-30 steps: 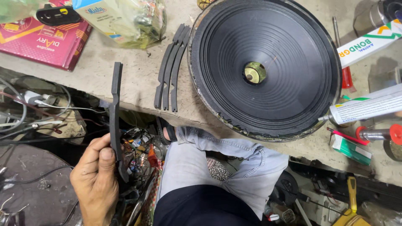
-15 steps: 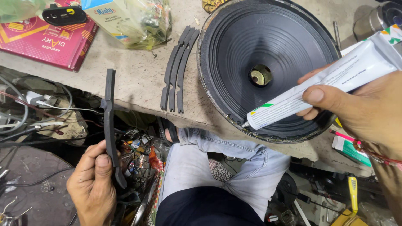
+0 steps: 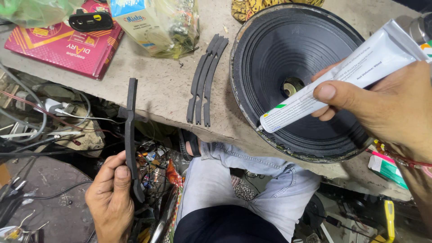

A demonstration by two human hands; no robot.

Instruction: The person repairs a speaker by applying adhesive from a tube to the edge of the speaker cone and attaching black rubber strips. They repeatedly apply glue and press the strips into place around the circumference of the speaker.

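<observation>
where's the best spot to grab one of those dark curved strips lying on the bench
Judging by the fanned stack of curved strips, take the rightmost one at its far end, where the tips splay apart. Come from above and the right with a fingertip pinch on its edges; they lie flat, leaving little to grip elsewhere.

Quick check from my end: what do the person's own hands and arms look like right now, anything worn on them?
Both are bare, no gloves and no sleeves in view. The left hand has nothing on it that shows: no ring, no band. The right hand has thin red and pink thread bands around the wrist. Fingernails are short.
</observation>
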